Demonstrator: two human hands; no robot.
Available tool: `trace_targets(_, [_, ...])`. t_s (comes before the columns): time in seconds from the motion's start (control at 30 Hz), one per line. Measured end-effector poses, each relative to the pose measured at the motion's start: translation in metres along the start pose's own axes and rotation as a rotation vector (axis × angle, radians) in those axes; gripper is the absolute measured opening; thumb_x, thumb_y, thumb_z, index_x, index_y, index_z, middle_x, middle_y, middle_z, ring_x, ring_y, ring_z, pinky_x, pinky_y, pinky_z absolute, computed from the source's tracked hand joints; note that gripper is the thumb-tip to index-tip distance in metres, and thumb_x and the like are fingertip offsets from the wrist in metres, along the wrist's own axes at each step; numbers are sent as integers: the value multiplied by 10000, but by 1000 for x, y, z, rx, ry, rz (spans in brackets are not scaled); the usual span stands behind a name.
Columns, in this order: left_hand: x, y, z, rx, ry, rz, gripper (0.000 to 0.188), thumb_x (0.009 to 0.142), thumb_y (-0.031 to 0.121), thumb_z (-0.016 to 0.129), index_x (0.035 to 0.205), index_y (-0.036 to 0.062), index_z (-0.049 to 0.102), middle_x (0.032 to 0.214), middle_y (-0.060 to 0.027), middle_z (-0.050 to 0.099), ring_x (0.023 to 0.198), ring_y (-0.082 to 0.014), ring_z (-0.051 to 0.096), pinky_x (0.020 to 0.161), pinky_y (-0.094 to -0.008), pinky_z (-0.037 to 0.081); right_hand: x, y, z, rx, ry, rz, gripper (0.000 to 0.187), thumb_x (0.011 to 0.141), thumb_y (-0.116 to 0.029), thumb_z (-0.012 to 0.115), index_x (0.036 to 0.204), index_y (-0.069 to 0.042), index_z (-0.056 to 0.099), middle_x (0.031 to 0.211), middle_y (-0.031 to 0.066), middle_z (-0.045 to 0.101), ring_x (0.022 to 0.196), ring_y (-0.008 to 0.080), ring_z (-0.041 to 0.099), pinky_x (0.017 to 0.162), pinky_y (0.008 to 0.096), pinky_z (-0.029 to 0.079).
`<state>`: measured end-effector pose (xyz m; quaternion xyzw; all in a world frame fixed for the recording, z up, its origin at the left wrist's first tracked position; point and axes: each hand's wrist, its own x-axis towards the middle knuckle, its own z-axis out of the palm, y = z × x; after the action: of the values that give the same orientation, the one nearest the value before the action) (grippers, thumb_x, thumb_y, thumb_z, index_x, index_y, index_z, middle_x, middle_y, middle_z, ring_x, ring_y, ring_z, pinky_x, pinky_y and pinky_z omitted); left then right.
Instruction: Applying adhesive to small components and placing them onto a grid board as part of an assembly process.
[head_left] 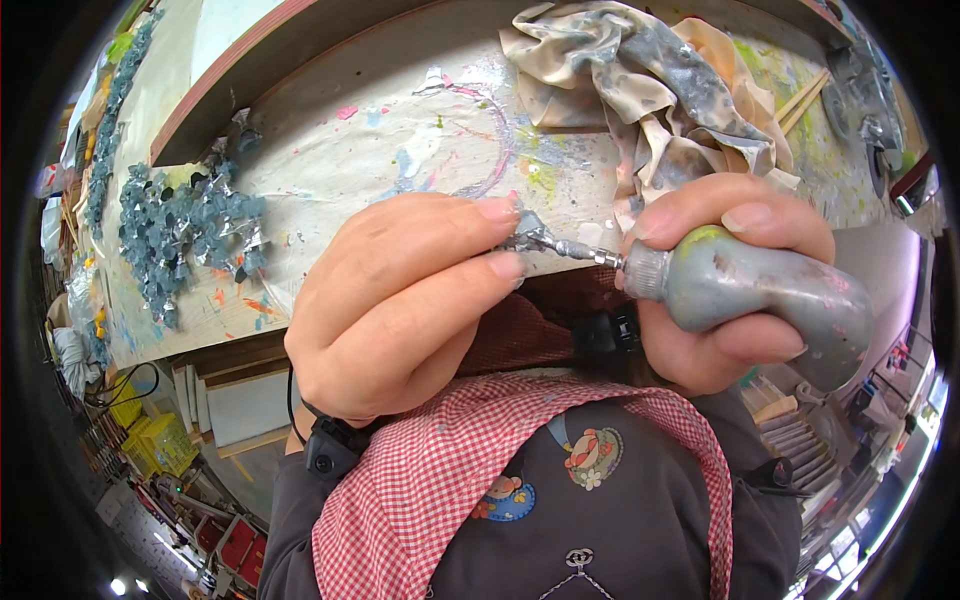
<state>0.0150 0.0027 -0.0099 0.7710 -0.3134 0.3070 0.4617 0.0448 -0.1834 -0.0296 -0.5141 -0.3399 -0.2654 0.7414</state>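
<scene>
My left hand (400, 300) pinches a small silvery blue-grey piece (530, 232) between thumb and fingers. Its exact kind is hard to make out, and the fingertips hide part of it. Wrapped round a grey squeeze bottle (775, 285) is my right hand (690, 350). The bottle lies sideways, its ribbed collar and thin metal nozzle (605, 258) pointing left. That nozzle tip meets or nearly meets the small piece; whether they touch I cannot tell. Both hands are held above the near edge of a paint-spotted table (330, 165).
A heap of similar small blue-grey pieces (185, 225) lies on the table at left. At the far right sit a crumpled, stained cloth (650, 85) and thin wooden sticks (803, 103). A raised wooden ledge (245, 75) crosses the back. Yellow baskets (160, 445) stand below at left.
</scene>
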Motion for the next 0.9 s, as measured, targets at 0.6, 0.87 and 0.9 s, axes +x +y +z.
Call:
trace_targets(0.6, [-1,1,-1,-4,-16,-34,276,581,-100,645,850,-41,626,864,-192,634,706,-261,623,618,-306,498,1,3,0,-34,-12,-18,567,906,-499,322,1042,46,405,767,190,513,468,180,466,383,228,391])
trace_targets(0.87, [0,3,-2,1,-15,-52,303,564,-118,641,858,-42,629,871,-195,633,723,-260,621,622,-304,496,1,5,4,-45,-22,-32,564,906,-495,330,1036,47,409,773,190,509,475,181,467,381,230,386])
trace_targets(0.9, [0,3,-2,8,-26,-60,303,572,-121,640,864,-41,631,867,-192,633,728,-258,621,623,-299,496,2,6,1,-46,-23,-35,563,906,-495,331,1035,48,409,774,190,508,476,181,467,381,230,386])
